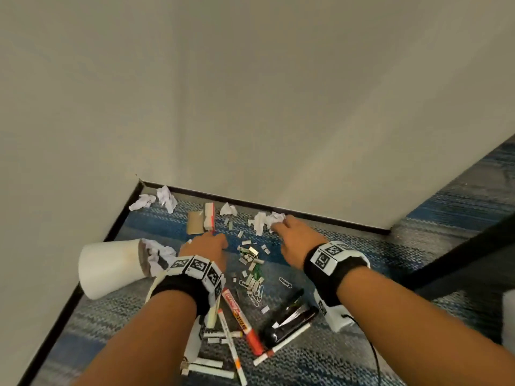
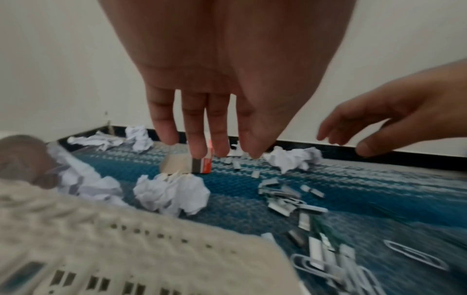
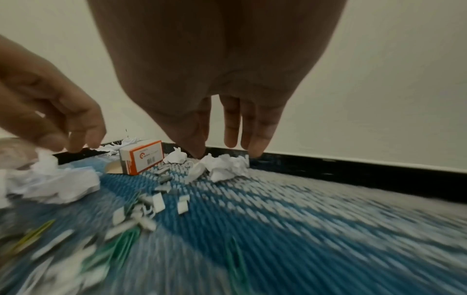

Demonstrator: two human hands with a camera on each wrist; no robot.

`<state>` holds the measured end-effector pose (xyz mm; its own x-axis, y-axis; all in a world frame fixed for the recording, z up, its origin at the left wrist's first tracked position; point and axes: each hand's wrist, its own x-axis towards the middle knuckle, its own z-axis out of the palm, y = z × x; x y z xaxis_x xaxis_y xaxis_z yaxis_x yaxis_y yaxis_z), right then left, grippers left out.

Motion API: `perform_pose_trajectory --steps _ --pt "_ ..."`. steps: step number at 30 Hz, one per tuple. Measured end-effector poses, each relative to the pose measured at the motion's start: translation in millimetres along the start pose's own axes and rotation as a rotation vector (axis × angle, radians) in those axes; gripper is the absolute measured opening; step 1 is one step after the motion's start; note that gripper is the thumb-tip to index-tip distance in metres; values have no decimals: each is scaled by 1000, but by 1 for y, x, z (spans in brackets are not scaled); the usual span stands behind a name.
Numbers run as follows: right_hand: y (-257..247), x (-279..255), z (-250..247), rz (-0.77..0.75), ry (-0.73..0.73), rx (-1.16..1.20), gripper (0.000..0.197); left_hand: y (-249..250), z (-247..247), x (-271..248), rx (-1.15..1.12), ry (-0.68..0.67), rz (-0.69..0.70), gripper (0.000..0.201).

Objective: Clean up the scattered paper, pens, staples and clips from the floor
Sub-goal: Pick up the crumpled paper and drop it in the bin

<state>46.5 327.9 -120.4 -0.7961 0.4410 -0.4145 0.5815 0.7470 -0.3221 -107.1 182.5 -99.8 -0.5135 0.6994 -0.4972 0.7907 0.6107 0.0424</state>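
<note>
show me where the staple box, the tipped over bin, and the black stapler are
staple box (image 3: 142, 158), right wrist view, on its orange and white printed side.
tipped over bin (image 1: 108, 267), head view, on its white outer wall.
black stapler (image 1: 289, 319), head view, on its glossy top.

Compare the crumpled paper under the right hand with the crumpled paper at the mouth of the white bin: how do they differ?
The paper by the right hand lies on the carpet close to the baseboard; the paper at the white bin spills out of its tipped-over mouth.
The first crumpled paper has fingertips at it; the bin's paper lies beside the left hand, seemingly untouched.
Both are white and crumpled.
</note>
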Motion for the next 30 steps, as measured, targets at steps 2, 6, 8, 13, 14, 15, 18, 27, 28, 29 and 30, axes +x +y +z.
perform_pose_trajectory --steps 2,6,8,13,14,15,18,27,28,29,30 --pt "-10 28 -2 -19 -37 -46 64 -12 5 12 -55 -38 -53 32" --pt "-15 51 4 16 -137 -150 83 -28 19 26 -132 -60 -137 63" --pt "-10 47 7 75 -143 -130 86 -33 29 30 -102 -87 -150 75" --pt "4 19 11 163 -50 -26 69 -39 43 37 -13 -241 -180 67" --pt "6 12 12 164 -5 -10 58 -38 42 37 18 -244 -162 57" --pt "8 4 14 160 38 9 48 -36 42 37 49 -255 -143 49" --pt "12 -24 20 130 138 114 34 -31 37 30 71 -274 -102 32" --pt "21 -122 22 150 486 376 32 43 -23 -34 -183 79 231 37" --pt "23 -133 17 138 551 422 31 56 -30 -42 -212 129 303 40" --pt "25 -145 11 123 620 458 31 71 -36 -51 -241 177 375 40" --pt "27 -158 4 108 685 478 32 86 -41 -60 -269 207 448 37"
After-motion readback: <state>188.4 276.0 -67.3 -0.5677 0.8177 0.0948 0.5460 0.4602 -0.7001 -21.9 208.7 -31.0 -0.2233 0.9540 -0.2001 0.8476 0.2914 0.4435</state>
